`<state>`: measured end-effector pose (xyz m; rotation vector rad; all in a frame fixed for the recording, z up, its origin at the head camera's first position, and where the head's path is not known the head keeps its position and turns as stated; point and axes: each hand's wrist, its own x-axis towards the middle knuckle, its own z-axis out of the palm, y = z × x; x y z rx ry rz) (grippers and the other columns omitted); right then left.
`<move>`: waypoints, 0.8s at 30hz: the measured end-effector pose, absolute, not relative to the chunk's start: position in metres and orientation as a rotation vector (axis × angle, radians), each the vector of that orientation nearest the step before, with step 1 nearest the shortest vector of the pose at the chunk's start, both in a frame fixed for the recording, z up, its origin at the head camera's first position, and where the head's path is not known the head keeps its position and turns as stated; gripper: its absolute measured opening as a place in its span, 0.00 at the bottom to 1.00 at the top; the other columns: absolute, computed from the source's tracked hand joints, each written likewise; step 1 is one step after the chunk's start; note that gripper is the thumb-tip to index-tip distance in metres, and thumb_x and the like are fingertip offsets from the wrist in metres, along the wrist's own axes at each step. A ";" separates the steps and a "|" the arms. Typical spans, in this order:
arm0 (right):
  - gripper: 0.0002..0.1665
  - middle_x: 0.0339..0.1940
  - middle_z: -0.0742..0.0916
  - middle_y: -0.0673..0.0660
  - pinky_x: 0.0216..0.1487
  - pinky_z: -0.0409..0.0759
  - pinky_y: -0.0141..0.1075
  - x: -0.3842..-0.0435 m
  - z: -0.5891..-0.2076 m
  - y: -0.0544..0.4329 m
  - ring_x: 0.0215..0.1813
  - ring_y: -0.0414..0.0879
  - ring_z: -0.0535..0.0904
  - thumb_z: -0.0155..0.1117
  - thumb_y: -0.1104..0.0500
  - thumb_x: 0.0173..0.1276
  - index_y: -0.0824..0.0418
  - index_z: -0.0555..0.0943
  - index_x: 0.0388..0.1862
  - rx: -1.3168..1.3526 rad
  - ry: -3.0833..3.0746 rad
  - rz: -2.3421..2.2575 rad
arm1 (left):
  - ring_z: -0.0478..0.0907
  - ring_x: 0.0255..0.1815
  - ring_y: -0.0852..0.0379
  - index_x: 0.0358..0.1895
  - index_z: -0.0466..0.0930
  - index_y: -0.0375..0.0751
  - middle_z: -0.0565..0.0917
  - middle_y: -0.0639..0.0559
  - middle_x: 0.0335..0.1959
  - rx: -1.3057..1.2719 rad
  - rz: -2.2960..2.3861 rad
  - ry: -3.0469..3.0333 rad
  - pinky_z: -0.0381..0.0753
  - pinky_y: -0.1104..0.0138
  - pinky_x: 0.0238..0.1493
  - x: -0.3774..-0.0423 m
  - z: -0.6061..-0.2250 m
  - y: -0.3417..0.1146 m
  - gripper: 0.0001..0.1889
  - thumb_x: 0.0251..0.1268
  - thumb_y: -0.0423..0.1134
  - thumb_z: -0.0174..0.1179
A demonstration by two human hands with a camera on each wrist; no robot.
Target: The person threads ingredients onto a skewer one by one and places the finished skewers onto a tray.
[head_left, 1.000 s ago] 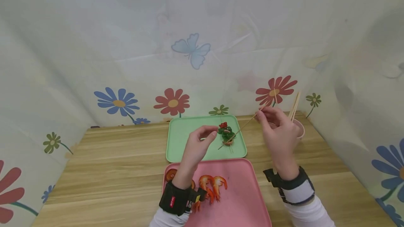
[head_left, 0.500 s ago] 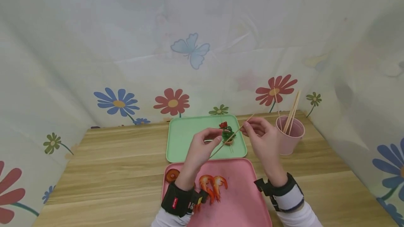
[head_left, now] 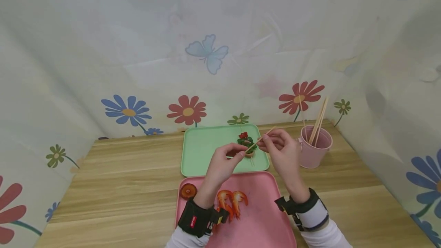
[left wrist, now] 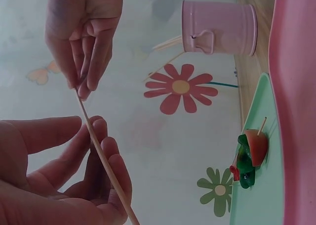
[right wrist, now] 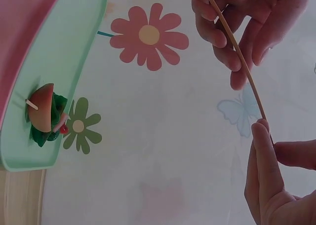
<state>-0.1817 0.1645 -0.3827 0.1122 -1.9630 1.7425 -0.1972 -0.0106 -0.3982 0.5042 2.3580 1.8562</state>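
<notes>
My right hand pinches a thin wooden skewer between thumb and fingers. The skewer slants down across to my left hand, lying along its bent, relaxed fingers. In the right wrist view the left thumb stands apart from the stick. Both hands are raised over the trays. Behind them, on the green tray, lies a loaded skewer with red, green and orange-brown food pieces. Several red-orange shrimp lie on the pink tray, partly hidden by the left wrist.
A pink bucket with several upright wooden skewers stands right of the green tray. One brown round food piece sits in the pink tray's far left corner. The wooden table ends at a flowered backdrop.
My right hand has come left and down from beside the bucket, carrying the skewer to my left hand. The left hand has shifted slightly right, and its fingers now touch the stick.
</notes>
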 end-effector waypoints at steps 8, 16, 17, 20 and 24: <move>0.10 0.32 0.85 0.69 0.34 0.84 0.35 -0.181 -0.382 0.163 0.30 0.38 0.86 0.62 0.63 0.66 0.71 0.77 0.39 0.099 -1.981 1.740 | 0.76 0.40 0.57 0.43 0.85 0.48 0.83 0.55 0.39 0.522 1.845 2.389 0.75 0.62 0.45 -0.198 -0.398 -0.010 0.07 0.67 0.41 0.58; 0.13 0.34 0.86 0.66 0.37 0.84 0.34 -0.180 -0.380 0.161 0.32 0.39 0.86 0.59 0.60 0.68 0.68 0.76 0.47 0.164 -1.946 1.720 | 0.76 0.40 0.57 0.43 0.85 0.45 0.84 0.51 0.39 0.543 1.982 2.357 0.76 0.64 0.45 -0.199 -0.399 -0.009 0.08 0.65 0.39 0.60; 0.14 0.35 0.86 0.66 0.37 0.84 0.34 -0.180 -0.380 0.161 0.33 0.40 0.86 0.58 0.60 0.69 0.68 0.76 0.48 0.177 -1.941 1.720 | 0.77 0.40 0.57 0.43 0.85 0.45 0.84 0.50 0.40 0.531 2.027 2.336 0.76 0.65 0.44 -0.199 -0.399 -0.010 0.08 0.64 0.39 0.61; 0.14 0.36 0.86 0.68 0.38 0.84 0.33 -0.181 -0.380 0.164 0.33 0.40 0.86 0.56 0.59 0.71 0.68 0.77 0.49 0.207 -1.953 1.714 | 0.77 0.41 0.55 0.44 0.85 0.43 0.84 0.46 0.40 0.474 2.164 2.267 0.76 0.66 0.42 -0.197 -0.398 -0.011 0.09 0.63 0.38 0.62; 0.15 0.36 0.86 0.68 0.38 0.83 0.32 -0.180 -0.382 0.168 0.34 0.38 0.85 0.56 0.59 0.71 0.71 0.77 0.47 0.227 -2.073 1.691 | 0.78 0.40 0.55 0.45 0.84 0.39 0.83 0.44 0.41 0.354 2.335 2.127 0.77 0.67 0.42 -0.195 -0.393 -0.013 0.10 0.62 0.37 0.62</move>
